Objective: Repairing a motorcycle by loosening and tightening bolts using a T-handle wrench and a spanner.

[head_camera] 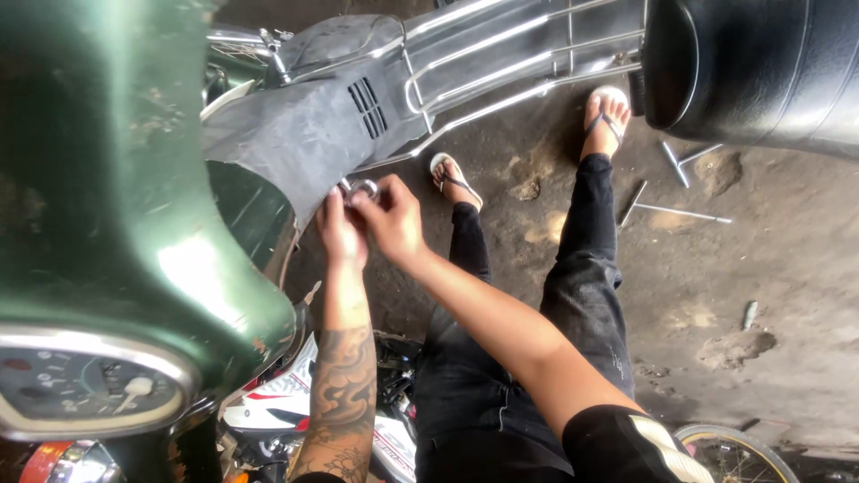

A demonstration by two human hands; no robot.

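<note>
My left hand point(340, 231) and my right hand point(391, 217) meet at the lower edge of a grey-black motorcycle panel point(309, 134). Both pinch a small shiny metal part point(360, 187) at that edge. The fingers hide most of the part, so I cannot tell its exact kind. The left forearm is tattooed. A green scooter front cover point(107, 206) fills the left side, with a round speedometer point(85, 386) below it.
Chrome rack bars point(501, 63) run across the top. A black seat point(761, 72) sits at the upper right. Metal rods and tools point(676, 188) lie on the dirt floor. My sandalled feet point(608, 112) stand below the rack. A wheel rim point(738, 452) shows at the bottom right.
</note>
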